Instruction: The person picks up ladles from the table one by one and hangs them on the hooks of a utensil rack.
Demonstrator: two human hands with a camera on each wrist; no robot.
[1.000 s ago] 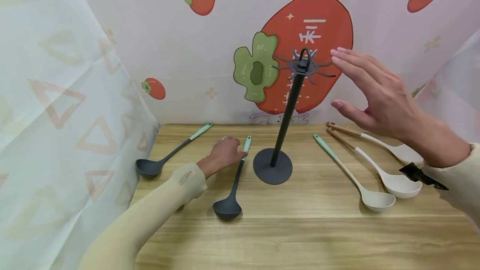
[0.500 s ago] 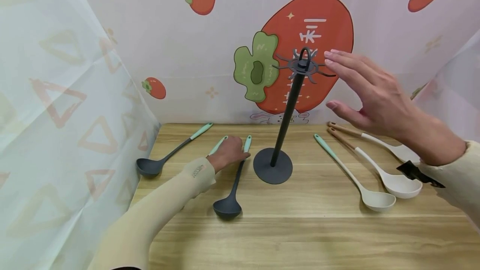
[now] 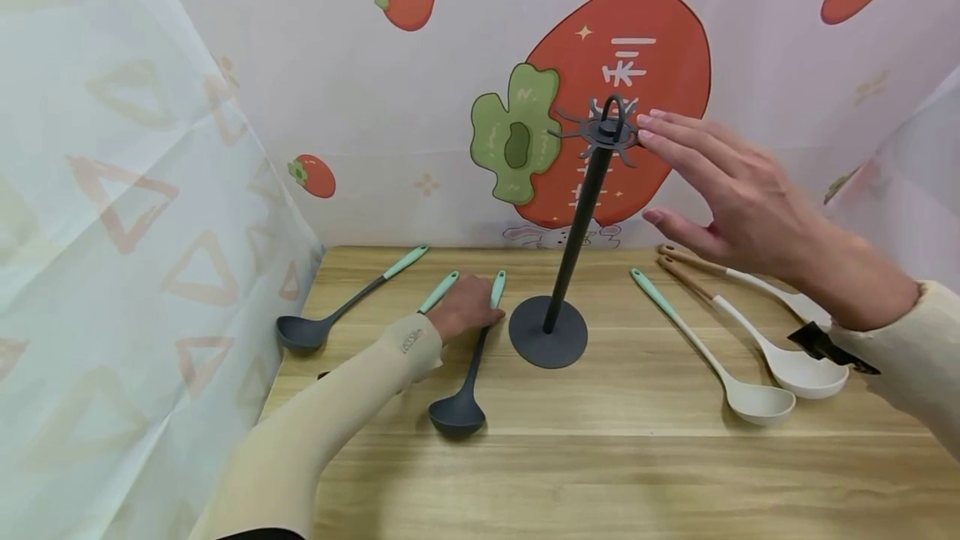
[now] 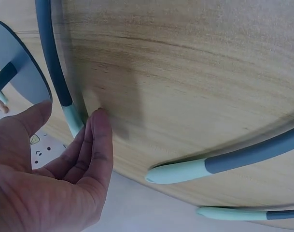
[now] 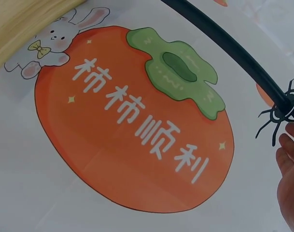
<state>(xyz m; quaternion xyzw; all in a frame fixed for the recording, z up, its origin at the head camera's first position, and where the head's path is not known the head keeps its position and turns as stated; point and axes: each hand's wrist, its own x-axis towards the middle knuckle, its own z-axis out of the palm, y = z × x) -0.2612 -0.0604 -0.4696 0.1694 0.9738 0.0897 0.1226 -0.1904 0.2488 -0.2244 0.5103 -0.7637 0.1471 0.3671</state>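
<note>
In the head view my left hand (image 3: 462, 307) is over the mint handle of a dark grey ladle (image 3: 459, 411) lying on the table. The left wrist view shows the thumb and fingers on opposite sides of the ladle handle (image 4: 72, 118), with gaps visible. My right hand (image 3: 738, 198) is raised, fingers extended, its fingertips at the hooked top of a black utensil stand (image 3: 577, 248). From the right wrist, the fingertips appear at or touching the hook ring (image 5: 284, 108); firm contact cannot be told.
Left of that hand lie another mint-handled ladle (image 3: 438, 292), mostly hidden by the arm, and a grey ladle (image 3: 303, 333). To the right are a cream ladle (image 3: 757, 402) with a mint handle and two white, brown-handled utensils (image 3: 810, 373). A printed curtain (image 3: 405, 223) hangs behind the table (image 3: 562, 473).
My left hand has moved rightward onto the ladle's handle, uncovering the neighbouring mint handle. My right hand has shifted left, its fingertips now at the stand's hooks.
</note>
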